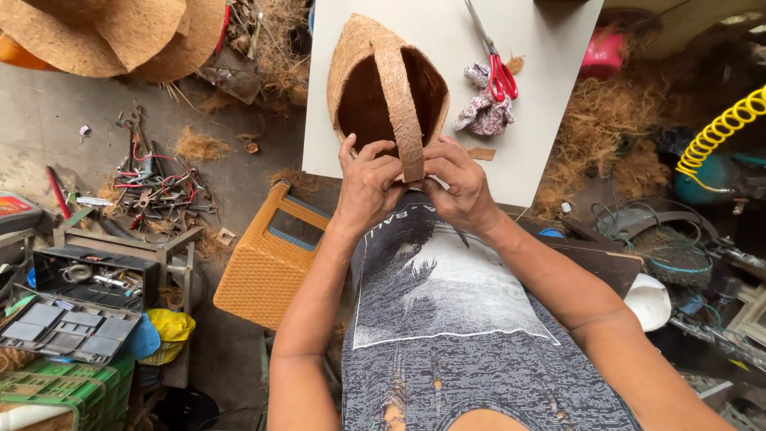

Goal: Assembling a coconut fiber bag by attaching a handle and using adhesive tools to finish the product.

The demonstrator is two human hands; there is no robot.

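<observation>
One coir basket [375,92], shaped from brown coconut fibre with a flat fibre strap [401,104] running over its open mouth, lies on the white worktop [542,120] with its near rim hanging at the worktop's near edge, right in front of the person. It looks light and rough, stiff enough to hold its bowl shape yet likely to flex and shed fibres under pressure, so the firm rim and the strap's end seem the best places to grip rather than the thin wall. The left hand [369,185] and the right hand [459,185] meet at the strap's lower end, where it crosses the near rim; the fingers of both are curled and pressed close together, thumbs and fingertips pinching the strap against the rim. Farther along the worktop, towards its right edge, red-handled scissors [496,68] lie beside a crumpled patterned rag [483,108]. Off the near left corner stands an orange woven stool [267,263], and loose hand tools [155,187] lie scattered on the concrete floor [48,128].
</observation>
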